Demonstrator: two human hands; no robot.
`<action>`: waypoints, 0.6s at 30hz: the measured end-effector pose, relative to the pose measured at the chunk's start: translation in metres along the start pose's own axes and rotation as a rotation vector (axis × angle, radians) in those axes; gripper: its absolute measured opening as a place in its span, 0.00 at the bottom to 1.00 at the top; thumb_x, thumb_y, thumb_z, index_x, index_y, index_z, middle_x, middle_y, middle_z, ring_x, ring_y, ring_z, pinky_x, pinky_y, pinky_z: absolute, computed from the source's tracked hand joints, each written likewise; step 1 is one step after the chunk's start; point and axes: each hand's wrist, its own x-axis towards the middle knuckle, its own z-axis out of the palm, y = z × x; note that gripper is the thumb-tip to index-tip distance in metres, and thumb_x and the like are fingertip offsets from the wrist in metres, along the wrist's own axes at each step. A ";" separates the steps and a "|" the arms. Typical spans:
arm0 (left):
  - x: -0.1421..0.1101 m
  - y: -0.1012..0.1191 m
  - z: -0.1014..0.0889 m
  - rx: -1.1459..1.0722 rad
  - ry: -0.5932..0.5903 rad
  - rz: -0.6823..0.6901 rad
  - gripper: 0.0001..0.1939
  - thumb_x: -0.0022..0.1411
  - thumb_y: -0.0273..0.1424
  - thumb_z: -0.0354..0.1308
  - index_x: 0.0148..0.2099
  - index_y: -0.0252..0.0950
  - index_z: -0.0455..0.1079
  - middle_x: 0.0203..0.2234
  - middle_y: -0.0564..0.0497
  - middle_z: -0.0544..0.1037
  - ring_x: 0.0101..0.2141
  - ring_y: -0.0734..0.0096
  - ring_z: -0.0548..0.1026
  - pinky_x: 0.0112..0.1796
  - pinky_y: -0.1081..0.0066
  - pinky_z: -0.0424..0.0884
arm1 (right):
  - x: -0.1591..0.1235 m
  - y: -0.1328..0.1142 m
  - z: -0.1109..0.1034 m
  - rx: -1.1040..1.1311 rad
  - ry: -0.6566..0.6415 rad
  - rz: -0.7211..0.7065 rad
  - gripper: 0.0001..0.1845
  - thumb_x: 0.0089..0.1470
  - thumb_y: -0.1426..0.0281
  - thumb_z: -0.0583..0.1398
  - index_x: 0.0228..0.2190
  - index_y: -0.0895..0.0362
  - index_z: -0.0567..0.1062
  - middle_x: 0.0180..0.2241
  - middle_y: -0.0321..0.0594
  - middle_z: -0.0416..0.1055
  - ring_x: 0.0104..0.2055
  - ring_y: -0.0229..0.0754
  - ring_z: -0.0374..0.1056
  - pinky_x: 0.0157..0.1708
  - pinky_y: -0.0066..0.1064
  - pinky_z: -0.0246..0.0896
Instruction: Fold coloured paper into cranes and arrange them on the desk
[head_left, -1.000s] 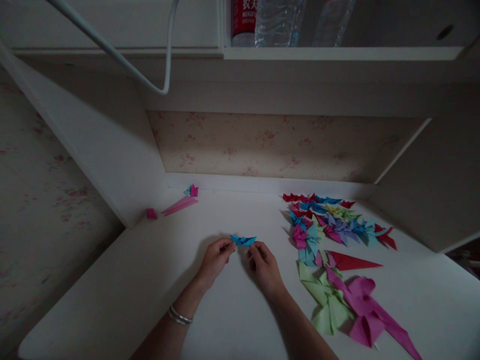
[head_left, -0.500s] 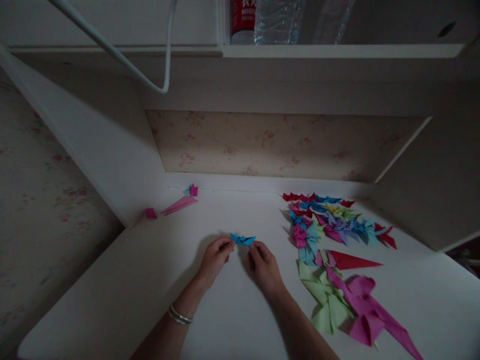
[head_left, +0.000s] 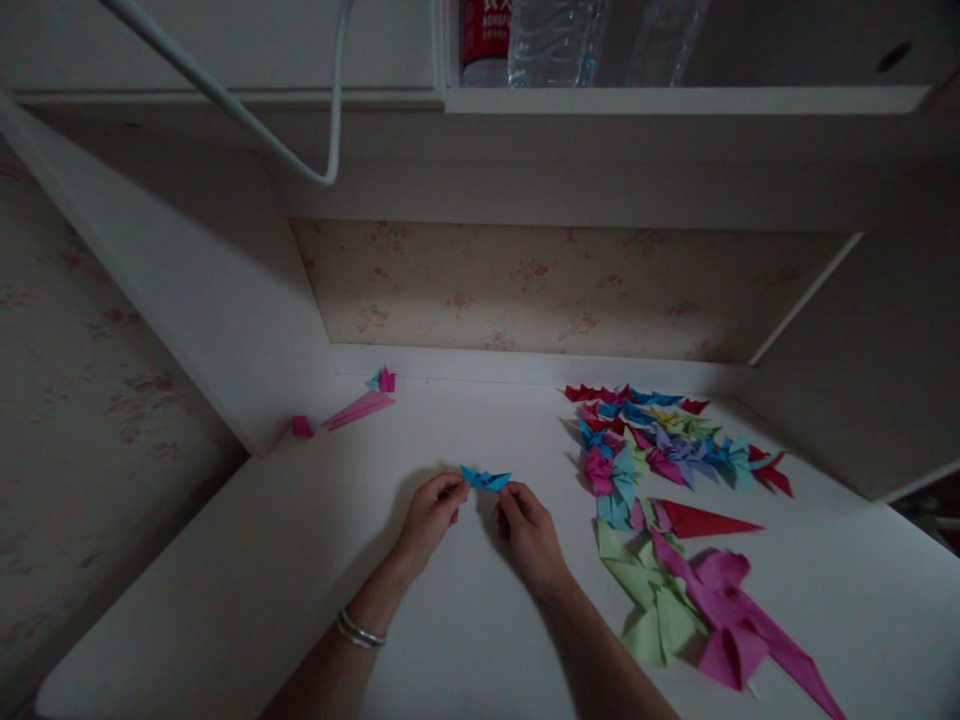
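Between my two hands is a small blue folded-paper boat (head_left: pixel 486 482), its pointed ends spread left and right. My left hand (head_left: pixel 435 515) pinches the left end between thumb and fingers. At the opposite end, my right hand (head_left: pixel 526 528) is closed on the right tip in the same way. Both wrists rest low over the white desk (head_left: pixel 465 620), and two silver bangles (head_left: pixel 360 630) circle the left one. Fingertips cover the outermost parts of the boat.
Many coloured origami pieces (head_left: pixel 652 440) crowd the right side, with a green folded piece (head_left: pixel 656 605) and a magenta one (head_left: pixel 731 620) nearer me. A pink paper plane (head_left: pixel 360 410) lies at the far left. Overhead, a shelf (head_left: pixel 675 100) holds bottles (head_left: pixel 555 45); a white cable (head_left: pixel 330 150) hangs down.
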 end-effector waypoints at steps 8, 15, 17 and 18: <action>0.002 -0.002 0.000 0.007 0.001 -0.003 0.14 0.56 0.40 0.58 0.35 0.33 0.71 0.21 0.56 0.68 0.19 0.79 0.61 0.20 0.76 0.56 | 0.000 -0.001 0.000 -0.037 0.008 0.003 0.20 0.56 0.51 0.55 0.31 0.56 0.71 0.21 0.32 0.65 0.21 0.35 0.58 0.20 0.26 0.53; 0.003 -0.004 0.000 -0.008 0.002 -0.015 0.14 0.55 0.40 0.59 0.35 0.33 0.71 0.22 0.56 0.68 0.19 0.79 0.62 0.19 0.77 0.55 | 0.000 -0.003 -0.001 -0.054 -0.002 -0.015 0.19 0.57 0.53 0.54 0.31 0.57 0.71 0.21 0.33 0.64 0.21 0.35 0.58 0.21 0.25 0.53; 0.003 -0.004 0.000 -0.015 -0.001 -0.012 0.14 0.55 0.40 0.59 0.35 0.33 0.71 0.22 0.56 0.68 0.19 0.80 0.61 0.19 0.77 0.55 | 0.000 -0.002 0.000 -0.054 -0.002 -0.012 0.19 0.57 0.53 0.54 0.31 0.56 0.71 0.21 0.33 0.64 0.21 0.35 0.58 0.21 0.25 0.53; 0.003 -0.004 0.000 -0.016 -0.002 -0.010 0.14 0.55 0.40 0.59 0.34 0.33 0.71 0.22 0.56 0.68 0.19 0.80 0.61 0.19 0.77 0.55 | 0.000 -0.002 0.000 -0.050 -0.004 -0.011 0.19 0.57 0.54 0.54 0.31 0.56 0.71 0.21 0.33 0.64 0.21 0.35 0.58 0.21 0.25 0.53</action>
